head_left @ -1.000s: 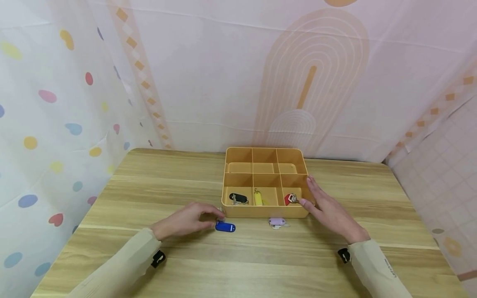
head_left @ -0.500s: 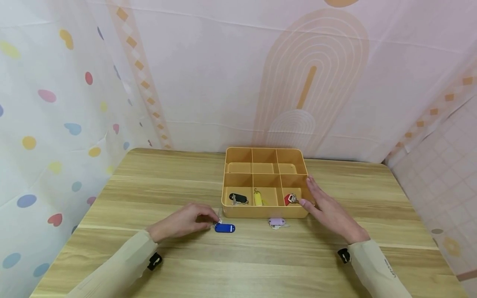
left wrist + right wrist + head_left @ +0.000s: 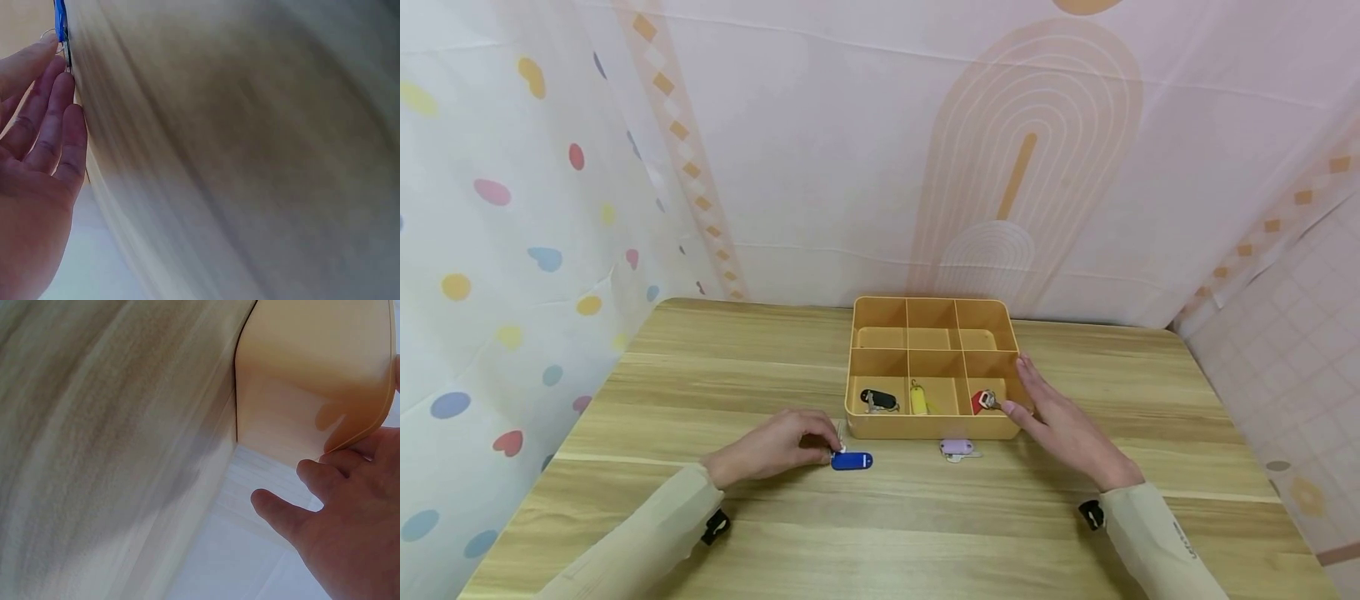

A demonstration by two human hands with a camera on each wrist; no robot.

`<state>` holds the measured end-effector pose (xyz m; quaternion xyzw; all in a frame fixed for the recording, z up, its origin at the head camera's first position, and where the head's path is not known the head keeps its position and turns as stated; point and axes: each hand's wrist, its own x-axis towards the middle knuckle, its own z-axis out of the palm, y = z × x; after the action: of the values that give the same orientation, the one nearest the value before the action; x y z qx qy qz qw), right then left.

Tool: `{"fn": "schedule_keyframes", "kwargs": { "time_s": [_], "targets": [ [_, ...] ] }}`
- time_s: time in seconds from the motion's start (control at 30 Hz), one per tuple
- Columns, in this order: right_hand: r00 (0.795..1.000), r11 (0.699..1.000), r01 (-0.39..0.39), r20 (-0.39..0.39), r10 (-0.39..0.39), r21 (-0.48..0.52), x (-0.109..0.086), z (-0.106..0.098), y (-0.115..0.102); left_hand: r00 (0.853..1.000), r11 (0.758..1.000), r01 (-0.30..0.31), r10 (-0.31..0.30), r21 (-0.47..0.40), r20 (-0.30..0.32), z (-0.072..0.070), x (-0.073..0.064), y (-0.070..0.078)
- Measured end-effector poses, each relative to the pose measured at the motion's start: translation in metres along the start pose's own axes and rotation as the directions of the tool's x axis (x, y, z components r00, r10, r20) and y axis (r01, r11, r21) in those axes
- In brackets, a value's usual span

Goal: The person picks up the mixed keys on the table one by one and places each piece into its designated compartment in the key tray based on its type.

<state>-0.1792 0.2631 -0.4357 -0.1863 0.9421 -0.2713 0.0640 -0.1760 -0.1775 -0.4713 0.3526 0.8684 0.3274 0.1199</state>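
A blue key tag [image 3: 852,461] with a ring and a key [image 3: 840,435] lies on the table by the box's front left corner. My left hand [image 3: 778,446] pinches its ring between thumb and forefinger; the left wrist view shows the thumb tip at the ring [image 3: 47,32], the other fingers stretched out below. My right hand [image 3: 1071,425] rests against the right side of the yellow divided box [image 3: 936,427], fingers extended along its rim. In the box's front row lie a black key tag [image 3: 877,399], a yellow key tag [image 3: 919,398] and a red key tag [image 3: 977,403].
A lilac key tag [image 3: 956,447] with a key lies on the wooden table [image 3: 895,533], just in front of the box. Patterned cloth [image 3: 820,150] hangs behind the table and at both sides.
My left hand has drawn back slightly to the left, then closed in on the ring. The blue key tag has shifted slightly left and towards me. My right hand stays at the box.
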Motion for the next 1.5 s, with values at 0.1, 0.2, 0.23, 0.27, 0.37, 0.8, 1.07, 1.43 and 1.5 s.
{"fn": "schedule_keyframes", "kwargs": {
  "time_s": [0.1,0.2,0.23,0.27,0.37,0.8,1.07,1.43,1.5],
  "targets": [
    [1.0,1.0,0.001,0.001,-0.001,-0.001,0.0,0.0,0.0,1.0,1.0,0.009,-0.009,-0.009,-0.002,0.0,0.0,0.0],
    [1.0,1.0,0.001,0.001,-0.001,-0.001,0.0,0.0,0.0,1.0,1.0,-0.007,0.007,-0.018,-0.012,0.0,0.0,0.0],
    [1.0,1.0,0.001,0.002,-0.001,0.0,0.0,0.0,0.0,1.0,1.0,-0.014,0.013,-0.019,-0.016,-0.001,-0.001,0.0],
    [1.0,1.0,0.001,0.002,-0.001,0.001,0.0,0.0,0.0,1.0,1.0,-0.018,0.018,-0.018,-0.021,-0.001,-0.001,0.0],
    [1.0,1.0,-0.001,0.002,0.001,0.005,0.001,0.0,-0.001,0.999,0.999,-0.027,0.026,-0.02,-0.028,-0.002,-0.004,0.0],
    [1.0,1.0,0.014,0.001,-0.014,0.012,0.003,0.001,-0.001,0.986,0.997,-0.072,0.069,-0.015,-0.153,-0.009,-0.023,0.01],
    [1.0,1.0,0.015,-0.002,-0.015,0.004,0.002,0.001,0.0,0.978,0.996,-0.085,0.075,-0.042,-0.194,-0.014,-0.029,0.02],
    [1.0,1.0,0.006,-0.004,-0.006,-0.01,-0.001,0.001,-0.003,0.965,0.993,-0.087,0.064,-0.08,-0.253,-0.018,-0.031,0.036],
    [1.0,1.0,0.007,-0.006,-0.007,-0.011,-0.001,0.001,-0.004,0.961,0.992,-0.09,0.065,-0.083,-0.269,-0.019,-0.03,0.039]
  ]
}}
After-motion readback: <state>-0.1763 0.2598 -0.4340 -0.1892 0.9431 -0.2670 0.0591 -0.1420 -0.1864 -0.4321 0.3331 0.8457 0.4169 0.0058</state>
